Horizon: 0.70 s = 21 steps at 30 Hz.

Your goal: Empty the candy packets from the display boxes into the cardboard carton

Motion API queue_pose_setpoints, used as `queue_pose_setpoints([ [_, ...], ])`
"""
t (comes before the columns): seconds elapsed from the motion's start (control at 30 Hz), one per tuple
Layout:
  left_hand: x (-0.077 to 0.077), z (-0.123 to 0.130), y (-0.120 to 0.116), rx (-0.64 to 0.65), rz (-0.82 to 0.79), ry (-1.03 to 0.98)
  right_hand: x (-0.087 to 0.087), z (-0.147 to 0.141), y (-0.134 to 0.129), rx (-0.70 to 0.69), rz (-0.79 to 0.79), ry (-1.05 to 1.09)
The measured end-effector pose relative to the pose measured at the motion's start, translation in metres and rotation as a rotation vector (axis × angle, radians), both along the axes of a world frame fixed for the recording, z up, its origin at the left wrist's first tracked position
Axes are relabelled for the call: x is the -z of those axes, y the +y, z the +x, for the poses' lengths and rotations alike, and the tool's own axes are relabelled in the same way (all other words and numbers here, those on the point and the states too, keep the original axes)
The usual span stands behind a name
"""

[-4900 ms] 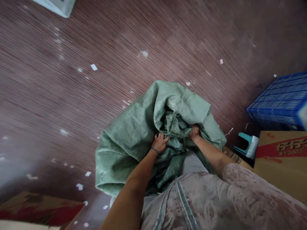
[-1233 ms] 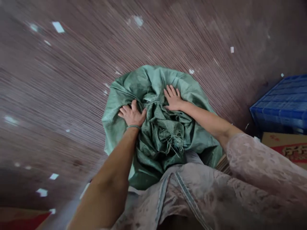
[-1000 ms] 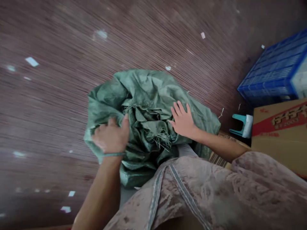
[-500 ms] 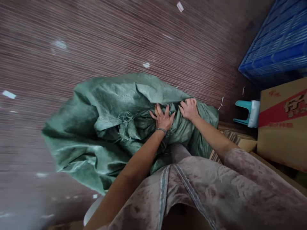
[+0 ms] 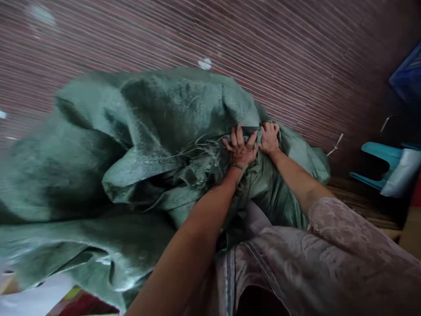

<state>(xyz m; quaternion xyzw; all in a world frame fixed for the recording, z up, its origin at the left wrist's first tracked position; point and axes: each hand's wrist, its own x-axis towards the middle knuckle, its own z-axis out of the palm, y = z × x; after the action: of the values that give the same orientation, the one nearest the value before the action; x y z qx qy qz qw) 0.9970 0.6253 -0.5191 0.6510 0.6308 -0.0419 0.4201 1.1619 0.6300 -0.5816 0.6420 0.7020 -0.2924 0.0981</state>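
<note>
A large green woven sack (image 5: 184, 96) lies crumpled on the floor in front of me, with frayed threads around its folded, dark middle. My left hand (image 5: 242, 151), with a bracelet on its wrist, presses down on the bunched cloth, fingers spread. Right beside it, my right hand (image 5: 269, 138) has its fingers curled into a fold of the sack. The two hands are close together, almost touching. What lies inside the sack is hidden by its folds.
The floor (image 5: 296, 52) is dark reddish with thin stripes and white scraps. At right are a teal stool-like object (image 5: 383, 153), a blue crate (image 5: 408, 79), flattened cardboard (image 5: 362, 202) and a partly visible carton (image 5: 411, 232). Something red and white shows at the lower left.
My view has moved closer, and the sack spreads wider to the left. My left hand has shifted toward my right hand, closing the gap. The crate and carton have slid mostly out of view.
</note>
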Motion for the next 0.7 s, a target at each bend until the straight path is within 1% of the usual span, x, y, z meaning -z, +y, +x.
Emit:
queue_pose_setpoints([
  [0.07,-0.001,0.003,0.004,0.025,0.007,0.004,0.006,-0.003,0.004,0.016,0.005,0.006],
  [0.1,-0.006,0.002,0.005,0.035,0.023,0.014,0.003,-0.006,0.007,0.024,-0.001,0.007],
  [0.13,-0.014,-0.001,0.005,0.046,0.043,0.028,-0.005,-0.009,0.011,0.026,-0.010,0.011],
  [0.17,-0.026,-0.007,0.003,0.062,0.061,0.038,-0.017,-0.012,0.014,0.021,-0.014,0.021],
  [0.2,-0.040,-0.014,-0.001,0.086,0.073,0.042,-0.035,-0.013,0.013,0.010,-0.002,0.041],
  [0.23,-0.056,-0.022,-0.007,0.121,0.076,0.037,-0.056,-0.012,0.009,-0.001,0.032,0.064],
  [0.27,-0.071,-0.030,-0.014,0.166,0.068,0.024,-0.080,-0.009,-0.002,-0.004,0.083,0.078],
  [0.3,-0.085,-0.038,-0.023,0.214,0.057,0.007,-0.103,-0.004,-0.018,0.013,0.143,0.075],
  [0.33,-0.096,-0.044,-0.032,0.254,0.048,-0.005,-0.124,0.002,-0.039,0.059,0.199,0.046],
  [0.37,-0.103,-0.049,-0.040,0.283,0.044,-0.010,-0.141,0.008,-0.063,0.134,0.235,-0.008],
  [0.4,-0.106,-0.050,-0.047,0.299,0.044,-0.006,-0.153,0.015,-0.089,0.235,0.236,-0.080],
  [0.43,-0.105,-0.050,-0.052,0.304,0.048,0.003,-0.160,0.021,-0.114,0.350,0.202,-0.155],
  [0.47,-0.102,-0.047,-0.055,0.301,0.053,0.014,-0.160,0.027,-0.136,0.462,0.138,-0.221],
  [0.5,-0.096,-0.042,-0.057,0.291,0.059,0.024,-0.156,0.031,-0.154,0.560,0.064,-0.275],
  [0.53,-0.089,-0.037,-0.057,0.273,0.063,0.036,-0.148,0.035,-0.168,0.634,-0.005,-0.317],
  [0.6,-0.075,-0.026,-0.057,0.222,0.055,0.064,-0.126,0.041,-0.183,0.706,-0.082,-0.360],
  [0.7,-0.058,-0.015,-0.056,0.148,0.013,0.096,-0.095,0.047,-0.189,0.735,-0.058,-0.351],
])
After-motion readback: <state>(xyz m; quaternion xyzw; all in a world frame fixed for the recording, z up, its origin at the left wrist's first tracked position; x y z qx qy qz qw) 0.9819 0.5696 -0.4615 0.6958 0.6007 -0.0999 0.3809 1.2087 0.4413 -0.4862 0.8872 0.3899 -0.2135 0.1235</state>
